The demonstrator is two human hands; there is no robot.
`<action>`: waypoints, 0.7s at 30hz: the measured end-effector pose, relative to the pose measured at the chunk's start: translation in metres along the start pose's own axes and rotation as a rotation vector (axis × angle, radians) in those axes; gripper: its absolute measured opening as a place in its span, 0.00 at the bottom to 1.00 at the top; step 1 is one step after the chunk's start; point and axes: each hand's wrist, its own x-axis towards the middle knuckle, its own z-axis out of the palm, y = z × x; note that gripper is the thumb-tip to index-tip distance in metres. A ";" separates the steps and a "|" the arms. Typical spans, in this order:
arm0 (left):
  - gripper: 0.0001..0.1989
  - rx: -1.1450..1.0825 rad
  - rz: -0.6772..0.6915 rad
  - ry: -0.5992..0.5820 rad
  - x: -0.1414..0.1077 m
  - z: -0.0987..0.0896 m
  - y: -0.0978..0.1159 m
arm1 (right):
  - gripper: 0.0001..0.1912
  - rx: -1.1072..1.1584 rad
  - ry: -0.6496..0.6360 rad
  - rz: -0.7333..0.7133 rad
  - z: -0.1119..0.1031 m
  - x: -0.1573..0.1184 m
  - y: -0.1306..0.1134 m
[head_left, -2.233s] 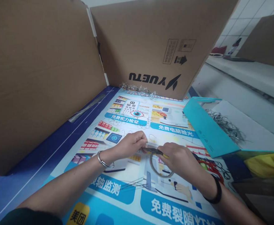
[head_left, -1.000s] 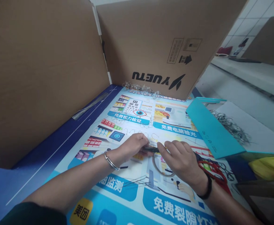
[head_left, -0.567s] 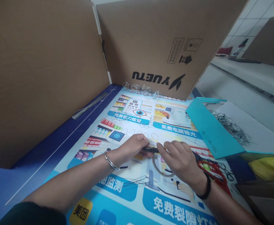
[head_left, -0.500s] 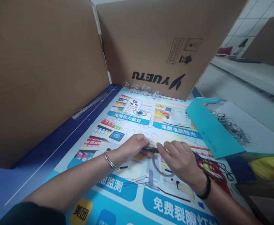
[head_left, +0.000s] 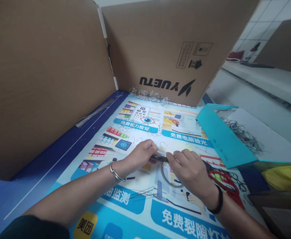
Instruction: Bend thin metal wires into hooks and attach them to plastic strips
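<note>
My right hand is closed round a dark tool, probably pliers, whose tip points left. Its fine detail is too small to tell. My left hand is closed at the tool's tip, thumb and fingers pinched together; what they hold is too small to make out. Below the hands, a round ring lies on the printed mat. Several thin straight wires rest left of it. Small bent wire hooks lie just beyond my hands.
Cardboard panels stand at the left and back, with a heap of wire pieces at their foot. An open turquoise box at the right holds tangled wires. Red-handled scissors lie beside my right wrist.
My left fingers have shifted very slightly at the tool's tip. The view has moved a little; both hands keep nearly the same place.
</note>
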 end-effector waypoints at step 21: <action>0.09 0.512 0.483 0.007 -0.010 -0.008 -0.003 | 0.08 0.244 -0.126 0.159 0.006 -0.003 -0.008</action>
